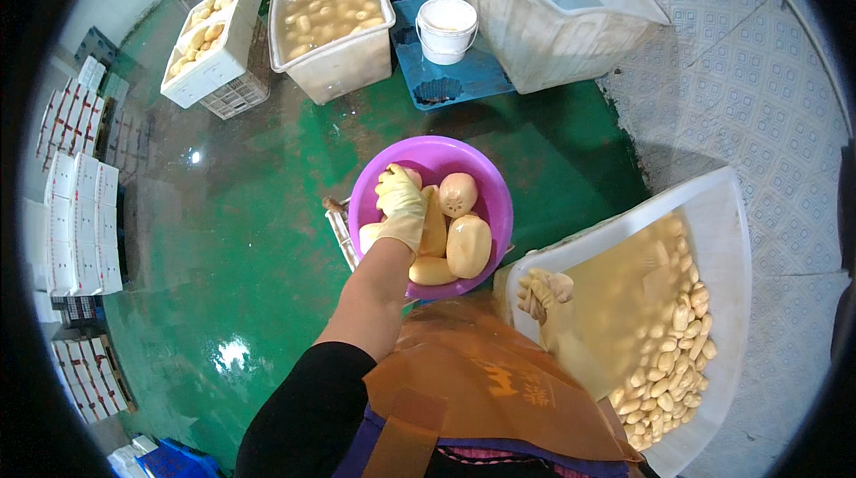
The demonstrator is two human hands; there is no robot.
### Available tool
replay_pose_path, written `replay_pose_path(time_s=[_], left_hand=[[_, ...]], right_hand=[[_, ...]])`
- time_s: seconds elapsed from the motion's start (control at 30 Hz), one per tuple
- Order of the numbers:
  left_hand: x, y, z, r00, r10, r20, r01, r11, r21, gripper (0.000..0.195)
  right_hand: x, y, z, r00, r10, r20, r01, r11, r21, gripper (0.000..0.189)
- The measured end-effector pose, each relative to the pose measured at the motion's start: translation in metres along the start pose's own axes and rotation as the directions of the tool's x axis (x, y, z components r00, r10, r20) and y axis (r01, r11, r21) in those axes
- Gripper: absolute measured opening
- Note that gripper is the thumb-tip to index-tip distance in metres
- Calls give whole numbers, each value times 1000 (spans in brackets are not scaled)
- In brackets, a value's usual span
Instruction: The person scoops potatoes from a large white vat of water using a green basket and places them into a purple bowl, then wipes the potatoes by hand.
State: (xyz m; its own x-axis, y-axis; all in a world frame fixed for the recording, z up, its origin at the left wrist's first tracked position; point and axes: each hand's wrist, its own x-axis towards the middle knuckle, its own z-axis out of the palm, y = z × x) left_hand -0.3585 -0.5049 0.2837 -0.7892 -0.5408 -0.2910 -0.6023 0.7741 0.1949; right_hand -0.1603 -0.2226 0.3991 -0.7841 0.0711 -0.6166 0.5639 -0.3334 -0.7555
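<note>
A purple plastic basin [498,210] holds several peeled lotus root sections; one [458,195] shows its holed cut end. My left hand [399,204], in a pale yellow rubber glove, reaches into the basin's left side, its fingers curled over a pinkish root section [413,178] that is mostly hidden. My right hand [545,297], gloved alike, is at the near left rim of a large white tub [732,244], closed around a small pale piece [562,286], seemingly lotus root. The tub contains cloudy water and many root sections [675,371] heaped at its right.
Beyond the basin stand a tub of roots in water [334,73], white foam boxes of roots [210,80] on a crate, and a lidded white bucket [447,30] on a blue pallet [431,87]. A big water tub [535,43] is beside it. White cartons [83,224] are stacked left.
</note>
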Motion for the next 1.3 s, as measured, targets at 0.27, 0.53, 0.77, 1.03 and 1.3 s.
replay_pose_path(time_s=[0.27, 0.53, 0.77, 1.03, 1.3], left_hand=[[4, -15, -43, 996, 21, 92, 10, 946, -325, 44], [6, -35, -31, 971, -10, 239, 132, 856, -499, 68], [27, -42, -34, 770, -66, 634, 566, 528, -633, 56], [5, -23, -45, 870, 3, 494, 213, 900, -380, 57], [-22, 26, -59, 868, 204, 452, -194, 979, -70, 64]], right_hand=[[-8, -10, 9, 997, -52, -53, 50, 998, -31, 22], [1, -15, 29, 998, -45, 53, 45, 999, -2, 31], [-5, -2, 28, 999, -11, 38, 14, 998, -66, 26], [-3, -15, 25, 998, -51, -47, 53, 998, 34, 16], [9, -9, 21, 1000, 9, -8, -9, 1000, -28, 29]])
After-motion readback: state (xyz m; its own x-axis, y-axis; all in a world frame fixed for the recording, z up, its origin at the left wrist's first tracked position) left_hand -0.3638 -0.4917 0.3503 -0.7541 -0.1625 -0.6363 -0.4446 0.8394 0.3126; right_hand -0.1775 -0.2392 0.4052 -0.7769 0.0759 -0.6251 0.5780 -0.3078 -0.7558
